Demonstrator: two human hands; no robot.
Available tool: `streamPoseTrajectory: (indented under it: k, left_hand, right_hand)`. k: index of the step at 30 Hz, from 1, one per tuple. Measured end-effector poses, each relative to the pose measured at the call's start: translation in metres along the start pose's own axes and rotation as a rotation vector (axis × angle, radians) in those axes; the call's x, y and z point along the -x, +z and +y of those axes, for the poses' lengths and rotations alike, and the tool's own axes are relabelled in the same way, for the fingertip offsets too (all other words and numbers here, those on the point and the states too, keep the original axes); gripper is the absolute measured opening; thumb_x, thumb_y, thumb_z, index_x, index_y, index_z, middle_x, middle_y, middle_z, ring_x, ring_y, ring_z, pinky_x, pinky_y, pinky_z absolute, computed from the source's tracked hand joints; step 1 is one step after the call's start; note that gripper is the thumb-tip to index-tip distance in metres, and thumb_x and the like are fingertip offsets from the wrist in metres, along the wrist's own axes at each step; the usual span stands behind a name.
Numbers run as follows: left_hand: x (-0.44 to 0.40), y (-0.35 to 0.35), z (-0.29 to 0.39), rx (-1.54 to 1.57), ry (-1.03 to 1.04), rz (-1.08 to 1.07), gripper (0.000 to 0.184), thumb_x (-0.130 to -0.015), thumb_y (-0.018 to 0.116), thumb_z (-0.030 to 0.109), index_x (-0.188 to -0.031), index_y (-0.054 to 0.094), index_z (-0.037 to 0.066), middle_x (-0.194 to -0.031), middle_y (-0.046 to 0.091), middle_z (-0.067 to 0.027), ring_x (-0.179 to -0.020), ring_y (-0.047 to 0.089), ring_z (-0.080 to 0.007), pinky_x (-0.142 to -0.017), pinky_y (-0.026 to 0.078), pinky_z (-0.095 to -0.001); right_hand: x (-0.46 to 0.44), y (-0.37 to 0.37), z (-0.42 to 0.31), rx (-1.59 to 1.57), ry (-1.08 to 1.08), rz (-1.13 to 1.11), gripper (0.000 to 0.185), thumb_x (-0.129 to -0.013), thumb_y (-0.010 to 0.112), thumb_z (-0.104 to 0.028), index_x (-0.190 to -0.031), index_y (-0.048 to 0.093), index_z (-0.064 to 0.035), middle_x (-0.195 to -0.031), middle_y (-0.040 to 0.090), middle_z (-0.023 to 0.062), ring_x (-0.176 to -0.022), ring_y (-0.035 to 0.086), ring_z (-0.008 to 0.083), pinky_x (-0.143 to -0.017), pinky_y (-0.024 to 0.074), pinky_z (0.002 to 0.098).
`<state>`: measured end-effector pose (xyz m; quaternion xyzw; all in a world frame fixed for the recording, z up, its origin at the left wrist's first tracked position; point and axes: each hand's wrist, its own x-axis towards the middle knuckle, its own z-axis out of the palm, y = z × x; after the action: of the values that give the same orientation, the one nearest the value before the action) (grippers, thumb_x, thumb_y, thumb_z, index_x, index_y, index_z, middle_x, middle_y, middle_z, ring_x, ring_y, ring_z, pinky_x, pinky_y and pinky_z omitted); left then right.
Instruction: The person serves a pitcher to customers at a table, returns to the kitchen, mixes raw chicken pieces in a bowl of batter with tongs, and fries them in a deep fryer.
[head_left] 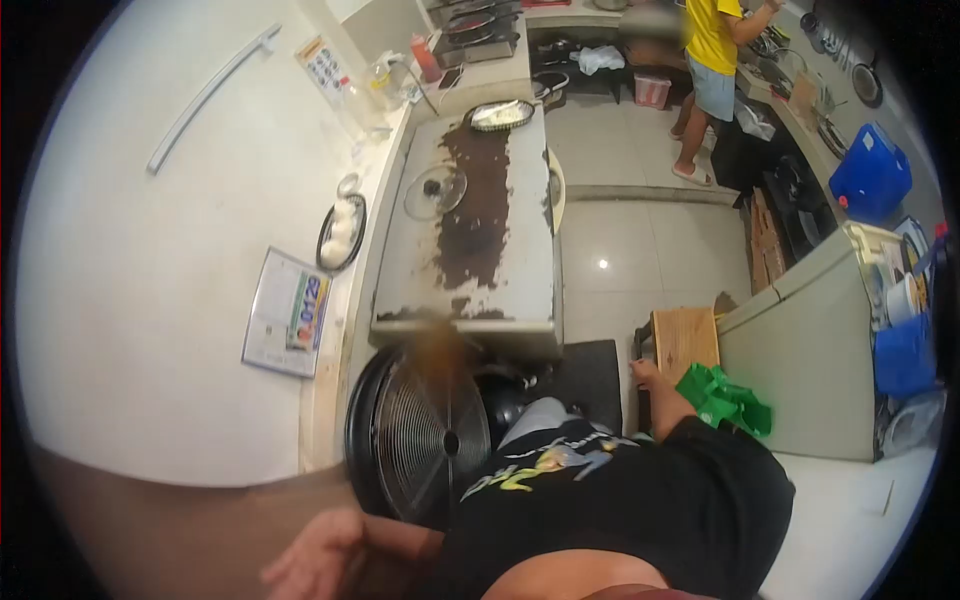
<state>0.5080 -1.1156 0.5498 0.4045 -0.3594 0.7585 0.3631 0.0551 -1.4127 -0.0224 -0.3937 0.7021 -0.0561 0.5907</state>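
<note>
My left hand (315, 558) is held out low at the left, beside the round black fan (430, 435) with its wire grille. Its fingers are extended and apart, and it holds nothing. My right hand (643, 373) hangs at my other side, close to a wooden stool (686, 340) and a green bag (725, 400). It is small in view, and its fingers are too unclear to show whether they are curled round anything. Ahead stands a white worn-topped chest (405, 285) bearing a glass lid (434, 193) and a black oval tray (502, 115) with pale contents.
On the left ledge lie a black tray (322, 250) of white round pieces and a clipboard (270, 345). A red bottle (425, 58) stands farther back. A person in a yellow shirt (708, 30) is at the right counter. A pale cabinet (815, 340) borders the tiled floor (605, 240).
</note>
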Motion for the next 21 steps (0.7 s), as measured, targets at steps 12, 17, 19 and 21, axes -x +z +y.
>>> streamPoseTrajectory:
  k: [12,17,19,21]
  left_hand:
    - [0.215,0.351,0.286,0.757,-0.389,-0.509,0.078,-0.087,0.060,0.034,-0.148,0.020,0.006,-0.147,0.023,-0.0280,-0.135,0.026,-0.0483,-0.104,0.032,-0.0599]
    - [0.269,0.482,0.348,0.830,-0.569,-0.391,0.054,-0.093,0.049,0.028,-0.136,0.034,-0.001,-0.134,0.039,-0.0256,-0.122,0.042,-0.0443,-0.092,0.045,-0.0536]
    - [0.265,0.537,0.375,0.898,-0.617,-0.098,0.052,-0.094,0.044,0.034,-0.132,0.038,-0.001,-0.128,0.044,-0.0247,-0.111,0.051,-0.0411,-0.090,0.047,-0.0538]
    - [0.224,0.581,0.399,1.000,-0.584,0.247,0.056,-0.096,0.036,0.043,-0.133,0.037,0.001,-0.134,0.039,-0.0219,-0.115,0.048,-0.0382,-0.094,0.044,-0.0566]
  right_hand:
    - [0.003,-0.049,-0.201,0.376,-0.617,-0.518,0.062,-0.090,0.055,-0.052,-0.133,0.049,-0.0070,-0.120,0.062,0.0165,-0.112,0.059,0.0262,-0.097,0.0444,0.0370]
    - [-0.097,-0.126,-0.298,0.472,-0.464,-0.404,0.061,-0.091,0.054,-0.048,-0.134,0.048,-0.0052,-0.120,0.062,0.0171,-0.111,0.059,0.0298,-0.095,0.0452,0.0399]
    - [-0.162,-0.172,-0.320,0.599,-0.421,-0.358,0.061,-0.091,0.054,-0.049,-0.133,0.048,-0.0051,-0.118,0.063,0.0160,-0.109,0.060,0.0300,-0.094,0.0459,0.0407]
    - [-0.212,-0.235,-0.341,0.787,-0.340,-0.329,0.062,-0.090,0.054,-0.048,-0.134,0.048,-0.0054,-0.116,0.064,0.0160,-0.106,0.061,0.0319,-0.093,0.0464,0.0425]
